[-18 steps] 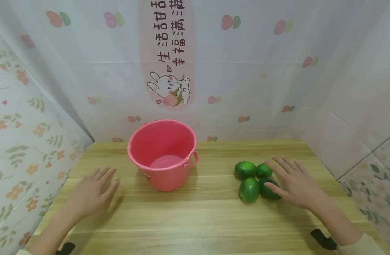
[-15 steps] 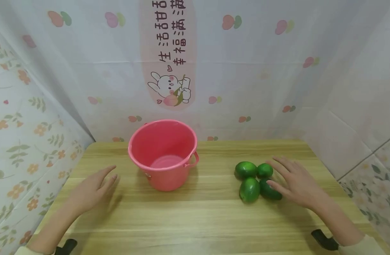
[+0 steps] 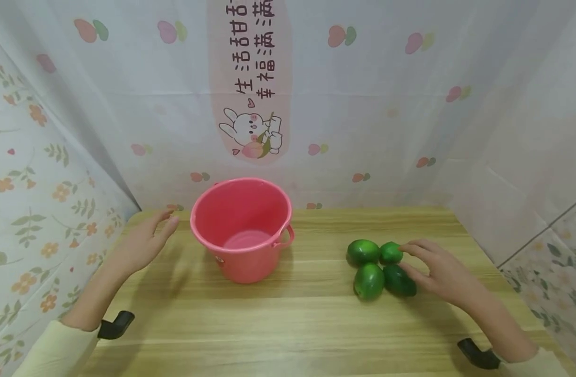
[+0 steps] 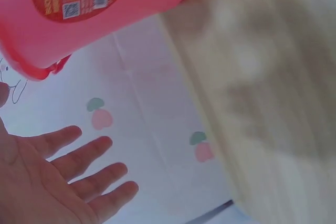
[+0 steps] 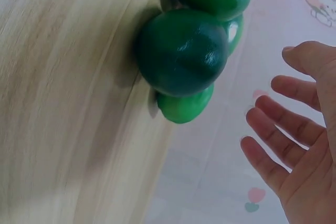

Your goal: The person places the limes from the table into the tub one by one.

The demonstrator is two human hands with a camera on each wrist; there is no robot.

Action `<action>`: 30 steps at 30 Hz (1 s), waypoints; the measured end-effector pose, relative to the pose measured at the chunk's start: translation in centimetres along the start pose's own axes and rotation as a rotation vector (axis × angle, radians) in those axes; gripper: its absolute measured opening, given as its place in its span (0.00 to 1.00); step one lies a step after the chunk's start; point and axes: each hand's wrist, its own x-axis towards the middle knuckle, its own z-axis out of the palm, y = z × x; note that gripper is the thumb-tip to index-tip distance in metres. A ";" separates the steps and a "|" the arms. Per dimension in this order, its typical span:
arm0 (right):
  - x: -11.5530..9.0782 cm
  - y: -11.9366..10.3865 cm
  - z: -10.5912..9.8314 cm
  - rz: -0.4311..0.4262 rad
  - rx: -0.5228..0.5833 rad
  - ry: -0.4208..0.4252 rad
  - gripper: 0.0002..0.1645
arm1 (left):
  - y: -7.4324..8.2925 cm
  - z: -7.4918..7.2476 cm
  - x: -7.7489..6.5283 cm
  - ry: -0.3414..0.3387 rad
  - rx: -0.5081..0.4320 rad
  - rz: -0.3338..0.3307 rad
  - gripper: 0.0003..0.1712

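Note:
A pink plastic bucket (image 3: 247,264) stands upright on the table, left of centre, with nothing inside. My left hand (image 3: 139,246) hovers left of its rim, apart from it; the left wrist view shows the fingers (image 4: 84,158) spread and loosely bent, holding nothing. Several shiny green oval fruits (image 3: 369,281) lie clustered on the right, one of them darker (image 3: 399,280); their exact kind cannot be told. Just right of the cluster hangs my right hand (image 3: 441,272), its fingers relaxed. In the right wrist view it is apart from the dark fruit (image 5: 181,51), palm bare.
The wooden table (image 3: 288,324) ends at a printed curtain (image 3: 373,104) behind it. More floral cloth (image 3: 38,209) hangs at the left, and further cloth hangs at the right. Black wrist mounts (image 3: 115,324) sit on both forearms. A side handle (image 3: 285,238) sticks out from the bucket's right.
My left hand has risen and moved forward beside the bucket's rim. The right hand has lowered slightly, its fingers bending a little more. Bucket and fruits have stayed put.

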 end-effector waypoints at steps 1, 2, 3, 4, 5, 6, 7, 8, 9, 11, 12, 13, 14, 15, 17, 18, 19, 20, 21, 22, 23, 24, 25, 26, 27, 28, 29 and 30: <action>0.1 -0.1 0.1 -0.010 0.005 0.003 0.24 | 0.1 -0.1 0.4 0.017 0.022 0.013 0.39; 0.2 -0.2 0.3 -0.021 0.007 0.003 0.24 | 0.3 -0.2 0.8 0.028 0.048 0.019 0.39; 0.3 -0.3 0.5 -0.032 0.013 0.000 0.25 | 0.5 -0.3 1.1 0.036 0.079 0.021 0.40; 0.5 -0.4 0.7 -0.044 0.017 -0.005 0.25 | 0.6 -0.4 1.4 0.041 0.117 0.017 0.41; 0.6 -0.6 0.8 -0.056 0.019 -0.009 0.25 | 0.8 -0.5 1.7 0.037 0.148 0.006 0.42; 0.8 -0.8 1.0 -0.068 0.026 -0.017 0.25 | 1.0 -0.5 1.9 0.025 0.182 -0.006 0.44; 0.9 -1.0 1.1 -0.077 0.034 -0.029 0.25 | 1.2 -0.6 2.2 0.013 0.220 -0.013 0.45; 1.0 -1.3 1.2 -0.082 0.038 -0.044 0.25 | 1.4 -0.6 2.4 0.003 0.255 -0.018 0.46; 1.1 -1.5 1.4 -0.090 0.044 -0.059 0.26 | 1.5 -0.6 2.6 -0.006 0.286 -0.018 0.46; 1.2 -1.9 1.6 -0.102 0.047 -0.087 0.28 | 1.8 -0.6 2.9 -0.018 0.341 -0.006 0.47; 1.3 -2.1 1.7 -0.109 0.050 -0.103 0.29 | 1.9 -0.6 3.0 -0.020 0.365 0.006 0.46; 1.3 -2.2 1.8 -0.114 0.048 -0.119 0.31 | 2.0 -0.6 3.1 -0.022 0.382 0.015 0.46; 1.4 -2.3 1.9 -0.124 0.043 -0.132 0.33 | 2.1 -0.6 3.2 -0.024 0.395 0.021 0.45; 1.4 -2.4 2.1 -0.138 0.034 -0.145 0.35 | 2.1 -0.6 3.2 -0.025 0.405 0.029 0.45; 1.5 -2.5 2.5 -0.166 0.013 -0.167 0.39 | 2.2 -0.6 3.3 -0.028 0.422 0.036 0.45; 1.5 -2.5 2.7 -0.182 0.006 -0.176 0.40 | 2.2 -0.6 3.3 -0.028 0.427 0.037 0.44; 1.6 -2.6 2.9 -0.195 -0.003 -0.184 0.42 | 2.2 -0.5 3.3 -0.030 0.430 0.035 0.44; 1.6 -2.6 3.1 -0.207 -0.011 -0.189 0.43 | 2.2 -0.5 3.4 -0.032 0.434 0.033 0.44; 1.6 -2.7 3.2 -0.217 -0.018 -0.194 0.44 | 2.2 -0.5 3.4 -0.035 0.436 0.031 0.44; 1.5 -2.7 3.4 -0.220 -0.017 -0.200 0.45 | 2.1 -0.4 3.5 -0.037 0.438 0.028 0.44; 1.5 -2.8 3.5 -0.220 -0.012 -0.206 0.45 | 2.1 -0.4 3.5 -0.039 0.438 0.026 0.44; 1.4 -2.9 3.6 -0.218 -0.006 -0.212 0.46 | 2.1 -0.4 3.5 -0.040 0.439 0.024 0.44; 1.4 -3.0 3.7 -0.213 -0.001 -0.218 0.46 | 2.1 -0.4 3.6 -0.040 0.438 0.024 0.44; 1.3 -3.1 3.8 -0.209 0.004 -0.224 0.47 | 2.1 -0.3 3.6 -0.039 0.439 0.026 0.43; 1.3 -3.1 3.9 -0.204 0.008 -0.228 0.47 | 2.1 -0.3 3.6 -0.038 0.440 0.027 0.43; 1.2 -3.2 3.9 -0.199 0.013 -0.232 0.47 | 2.1 -0.3 3.6 -0.037 0.441 0.029 0.42; 1.2 -3.2 4.0 -0.195 0.011 -0.232 0.48 | 2.1 -0.3 3.6 -0.037 0.441 0.029 0.42; 1.1 -3.2 4.0 -0.193 0.007 -0.231 0.48 | 2.1 -0.3 3.6 -0.038 0.443 0.031 0.42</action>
